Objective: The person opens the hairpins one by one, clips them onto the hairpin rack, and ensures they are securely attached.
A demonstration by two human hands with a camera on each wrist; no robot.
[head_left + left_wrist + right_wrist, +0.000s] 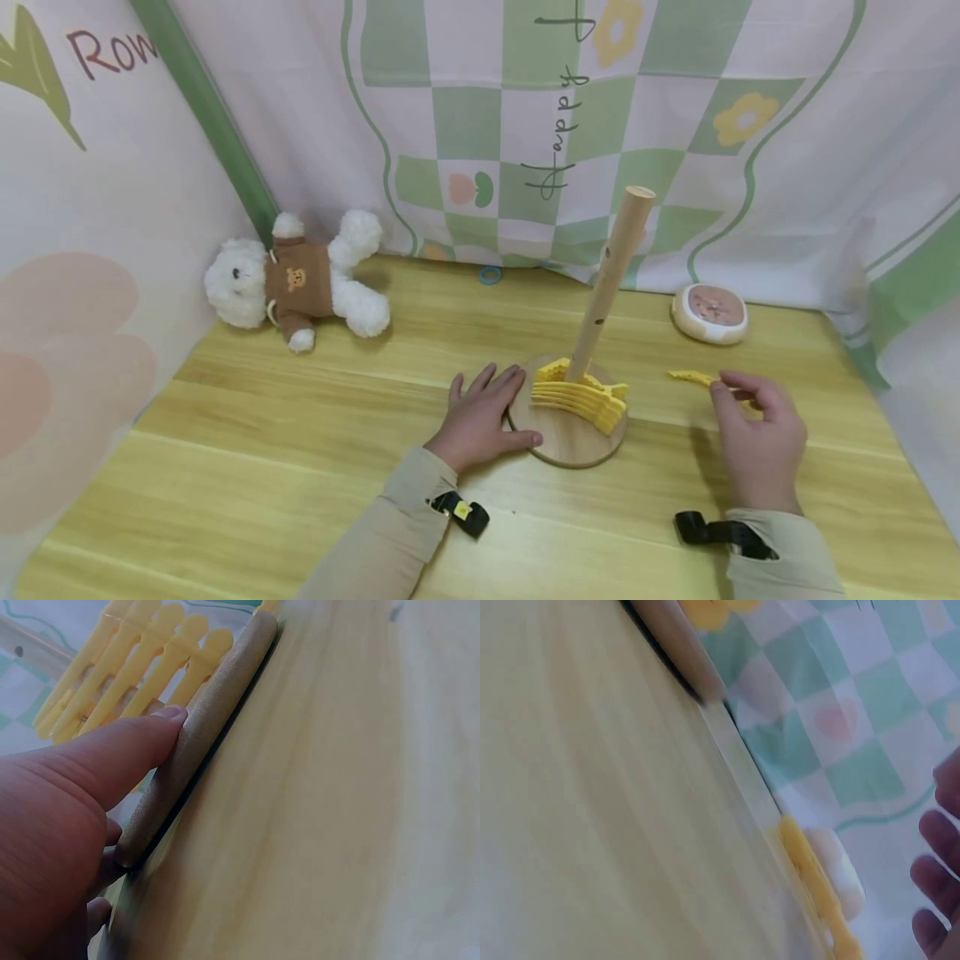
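A round wooden base (573, 446) carries an upright wooden post (613, 275) with small holes in its side. Curved yellow plastic pieces (579, 400) with rounded ends are stacked around the post's foot. My left hand (483, 421) rests at the left of the base, fingers spread and thumb (154, 742) against its rim. To the right, my right hand (761, 437) hovers over the table beside a single yellow piece (814, 877). That piece lies on the table, and a gap shows between it and the fingers (937, 881) in the right wrist view.
A white plush dog (300, 283) in a brown top lies at the back left. Along the back are a small blue ring (490, 275) and a rounded white device (710, 314). Printed curtains (465, 117) hang behind the wooden table (247, 475).
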